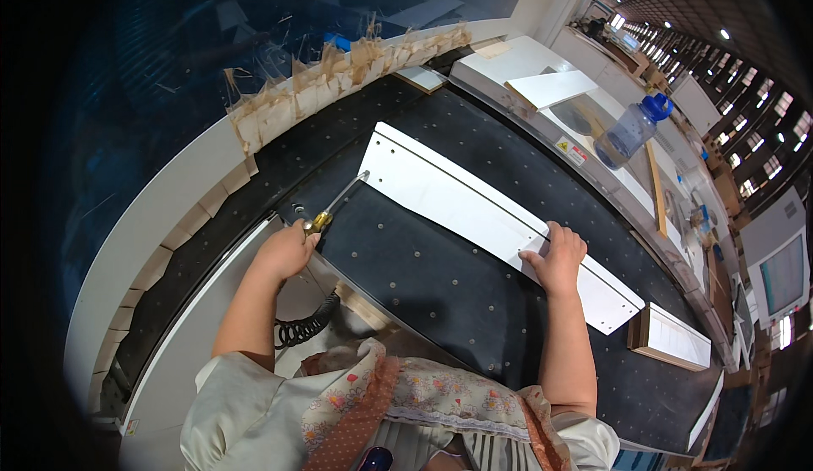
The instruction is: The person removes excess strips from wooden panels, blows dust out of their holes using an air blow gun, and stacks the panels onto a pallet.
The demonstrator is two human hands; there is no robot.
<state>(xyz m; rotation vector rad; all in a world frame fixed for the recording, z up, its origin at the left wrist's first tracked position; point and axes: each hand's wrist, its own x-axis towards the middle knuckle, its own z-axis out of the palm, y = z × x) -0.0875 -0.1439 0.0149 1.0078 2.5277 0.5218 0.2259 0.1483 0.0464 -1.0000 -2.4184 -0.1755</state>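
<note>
Long white panel with dark lengthwise groove (461, 204) lies on black dotted worktable (436, 297); from afar I see right hand (560, 264) gripping across it, thumb on face. Left hand (287, 253) wraps yellow-handled metal screwdriver (318, 221), tip at panel's left end.

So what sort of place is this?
Looks like a factory workshop, perhaps for furniture panels: a studded black worktop, a white board with small holes lying on it, and a long high-roofed hall beyond.
</note>
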